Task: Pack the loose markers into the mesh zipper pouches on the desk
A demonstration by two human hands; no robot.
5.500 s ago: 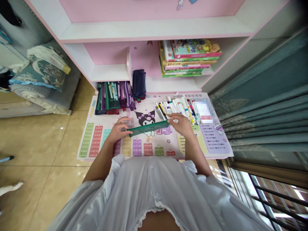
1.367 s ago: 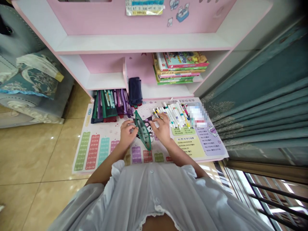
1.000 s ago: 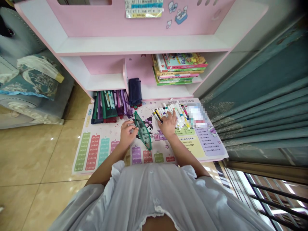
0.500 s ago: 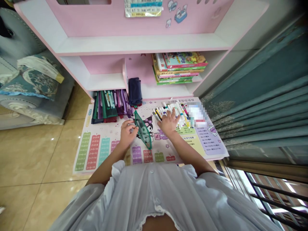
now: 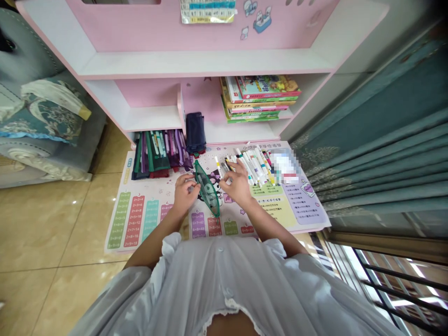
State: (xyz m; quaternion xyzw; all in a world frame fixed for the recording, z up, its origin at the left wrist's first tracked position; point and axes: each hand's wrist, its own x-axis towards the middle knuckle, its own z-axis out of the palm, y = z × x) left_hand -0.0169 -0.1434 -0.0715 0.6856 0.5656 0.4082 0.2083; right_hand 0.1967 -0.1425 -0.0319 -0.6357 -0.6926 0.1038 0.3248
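Note:
A green mesh pencil pouch (image 5: 207, 189) stands open on the printed desk mat (image 5: 140, 212). My left hand (image 5: 185, 191) pinches its left rim near the zip. My right hand (image 5: 236, 181) is closed on a white marker (image 5: 219, 166), lifted just right of the pouch mouth. A row of loose markers (image 5: 256, 162) lies on the mat behind my right hand.
Several filled pouches (image 5: 157, 154) and a dark pouch (image 5: 195, 130) stand at the back of the desk under the pink shelf (image 5: 196, 63). Stacked books (image 5: 261, 98) lie in the right cubby. A teal curtain (image 5: 378, 140) hangs on the right; tiled floor lies left.
My right hand reached into the row of markers, closed on a white one and drew back left toward the pouch. My left hand stayed on the pouch rim.

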